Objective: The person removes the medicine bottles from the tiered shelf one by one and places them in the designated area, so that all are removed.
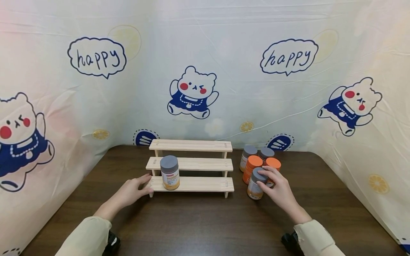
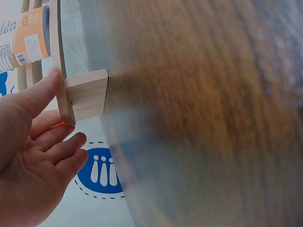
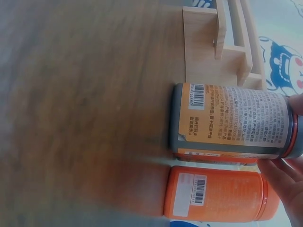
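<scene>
A three-step wooden rack stands on the table. On its lowest step, toward the left, is a supplement bottle with a grey lid and an orange-and-white label. My left hand holds the left end of that step; in the left wrist view the thumb lies against the board. To the right of the rack, my right hand grips another grey-lidded bottle around its lid. That bottle is close to upright; whether its base touches the table I cannot tell.
Behind the gripped bottle are two orange bottles and two more grey-lidded bottles, grouped closely. The dark wooden table is backed by a printed cloth with bears and lettering.
</scene>
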The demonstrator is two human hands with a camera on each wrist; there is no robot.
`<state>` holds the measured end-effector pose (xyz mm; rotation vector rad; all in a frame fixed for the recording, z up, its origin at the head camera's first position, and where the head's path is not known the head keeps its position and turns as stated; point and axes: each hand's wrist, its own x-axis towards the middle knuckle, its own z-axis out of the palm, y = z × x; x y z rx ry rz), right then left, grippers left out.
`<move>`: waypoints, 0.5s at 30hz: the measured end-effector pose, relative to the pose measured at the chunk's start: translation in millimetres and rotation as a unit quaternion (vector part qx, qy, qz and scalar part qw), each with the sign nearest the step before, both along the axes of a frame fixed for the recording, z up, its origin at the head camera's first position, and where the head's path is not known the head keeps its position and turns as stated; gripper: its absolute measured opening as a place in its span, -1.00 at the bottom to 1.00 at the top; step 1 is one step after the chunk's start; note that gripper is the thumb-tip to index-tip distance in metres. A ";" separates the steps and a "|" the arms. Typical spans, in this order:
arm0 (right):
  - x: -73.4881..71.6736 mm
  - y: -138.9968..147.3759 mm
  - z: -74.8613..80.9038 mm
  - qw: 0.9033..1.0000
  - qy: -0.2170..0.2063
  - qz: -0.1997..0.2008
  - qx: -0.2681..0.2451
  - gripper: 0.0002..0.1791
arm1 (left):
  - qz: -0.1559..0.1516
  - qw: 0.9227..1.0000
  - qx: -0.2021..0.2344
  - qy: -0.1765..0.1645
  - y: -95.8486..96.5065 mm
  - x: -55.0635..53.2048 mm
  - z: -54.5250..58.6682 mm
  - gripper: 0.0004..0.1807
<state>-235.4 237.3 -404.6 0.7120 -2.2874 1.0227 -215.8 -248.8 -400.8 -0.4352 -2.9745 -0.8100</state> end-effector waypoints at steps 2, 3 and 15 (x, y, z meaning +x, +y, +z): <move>0.0 0.7 0.5 1.000 -0.001 0.000 0.002 -0.63 | 0.001 1.000 0.000 -0.001 -0.4 -0.2 -0.3 -0.35; -0.2 1.0 0.7 1.000 -0.002 0.001 0.002 -0.63 | 0.001 1.000 0.001 -0.001 -0.6 -0.4 -0.5 -0.35; 1.3 2.3 4.6 1.000 -0.024 0.009 0.005 -0.62 | 0.002 1.000 -0.001 -0.001 -1.5 -2.2 -1.3 -0.34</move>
